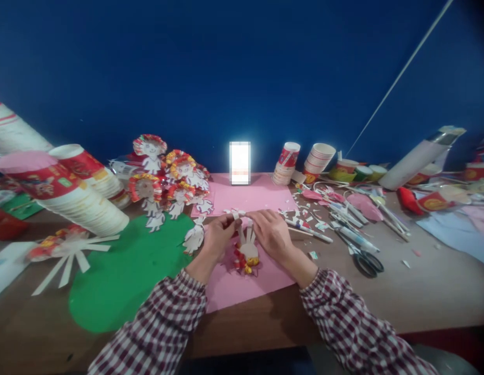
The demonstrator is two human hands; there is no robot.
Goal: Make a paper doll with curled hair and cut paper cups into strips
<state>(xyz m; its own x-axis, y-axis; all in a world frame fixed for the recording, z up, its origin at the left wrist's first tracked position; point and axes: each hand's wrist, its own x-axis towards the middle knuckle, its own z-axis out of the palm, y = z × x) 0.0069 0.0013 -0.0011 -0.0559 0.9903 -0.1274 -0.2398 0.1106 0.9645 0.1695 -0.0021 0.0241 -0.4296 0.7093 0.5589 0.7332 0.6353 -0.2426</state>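
Observation:
Over a pink sheet point(230, 291), a cut paper cup point(249, 250) with white strips and a red and yellow crumpled edge lies between my hands. My left hand point(220, 234) is closed, its fingertips pinching one white strip at the top. Beside it, my right hand point(271, 232) is closed too, its fingers pressed together at the strips' upper ends; the part under the fingers is hidden. Just left of my left hand lies a white paper figure cutout point(194, 235).
Left are a green sheet point(128, 276), finished paper figures point(150, 156), a cut cup with spread strips point(76, 247) and stacked cups point(70, 192). On the right lie scissors point(365, 262), pens point(353, 237) and paper scraps. Behind stand a lit screen point(240, 163) and cup stacks point(287, 164).

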